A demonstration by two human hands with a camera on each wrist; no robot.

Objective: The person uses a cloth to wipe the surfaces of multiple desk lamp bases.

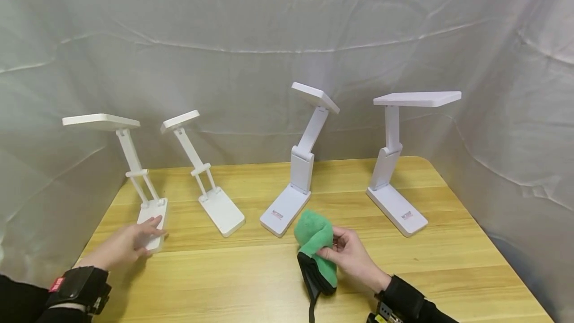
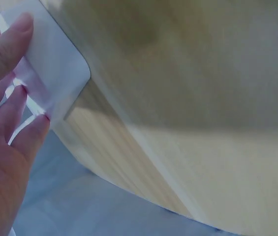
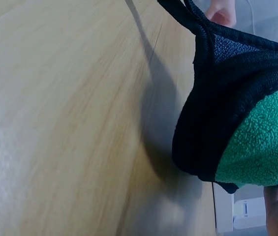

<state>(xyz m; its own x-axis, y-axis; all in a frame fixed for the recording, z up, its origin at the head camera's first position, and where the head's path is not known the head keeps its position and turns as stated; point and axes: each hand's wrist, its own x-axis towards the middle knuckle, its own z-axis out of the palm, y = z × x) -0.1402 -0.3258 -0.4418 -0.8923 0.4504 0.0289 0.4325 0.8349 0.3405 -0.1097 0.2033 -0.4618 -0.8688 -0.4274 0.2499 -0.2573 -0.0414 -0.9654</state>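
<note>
l hand (image 1: 123,245): fingers loosely spread, resting on base of far-l white lamp (image 1: 137,173). r hand (image 1: 354,255): thumb & fingers pinching green/blk cloth (image 1: 317,238), held just above tbl (image 1: 202,283), nr base of 3rd lamp from l (image 1: 302,166).

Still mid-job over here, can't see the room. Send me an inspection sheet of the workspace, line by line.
Surface: wood-grain table, shadowed beneath the hands.
Job's things: far-left lamp, second lamp, third lamp and far-right lamp, all white and unfolded with heads raised; lettering on the two right-hand bases too small to read. Green-and-black cloth with a dangling black strap.
Clutter: nothing seen.
Hands: left hand rests on the far-left lamp's base; right hand pinches the cloth. Dark bands on both wrists.
Cables: nothing seen.
Surroundings: creased pale grey curtain behind and at both sides.
</note>
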